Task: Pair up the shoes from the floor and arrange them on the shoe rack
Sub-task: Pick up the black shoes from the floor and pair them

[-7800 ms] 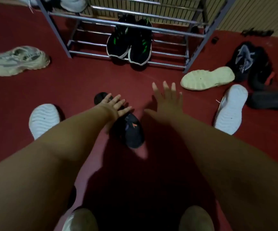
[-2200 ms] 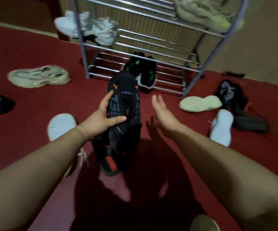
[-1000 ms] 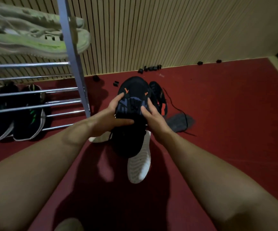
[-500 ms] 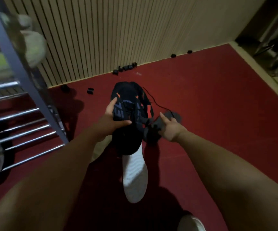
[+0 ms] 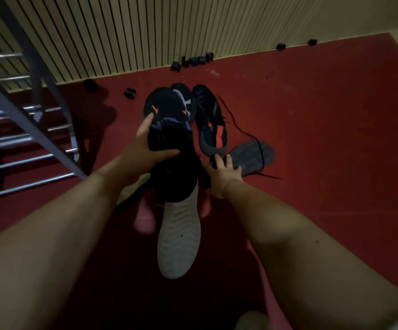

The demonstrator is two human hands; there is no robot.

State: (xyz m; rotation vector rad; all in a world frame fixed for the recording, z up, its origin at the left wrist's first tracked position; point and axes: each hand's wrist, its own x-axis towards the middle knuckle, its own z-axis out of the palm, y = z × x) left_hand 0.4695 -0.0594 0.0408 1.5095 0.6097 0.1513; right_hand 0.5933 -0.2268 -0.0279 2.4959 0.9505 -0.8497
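Observation:
My left hand (image 5: 145,151) grips a black sneaker with small orange marks (image 5: 169,115), held above the floor with its toe pointing away. To its right a second black sneaker with an orange patch (image 5: 211,120) lies on the red floor. My right hand (image 5: 224,172) rests at that shoe's heel, fingers curled on its rim; whether it grips is unclear. A white-soled shoe (image 5: 179,244) lies sole-up below the held sneaker. The metal shoe rack (image 5: 26,129) stands at the left.
A dark insole or shoe sole (image 5: 252,158) with a loose black lace lies right of my right hand. Small black pieces (image 5: 195,60) sit along the slatted wall. My foot (image 5: 250,321) shows at the bottom edge.
My view has shifted a little left. My right hand has let go of the held sneaker and dropped to the heel of the second black sneaker on the floor. My left hand keeps its hold.

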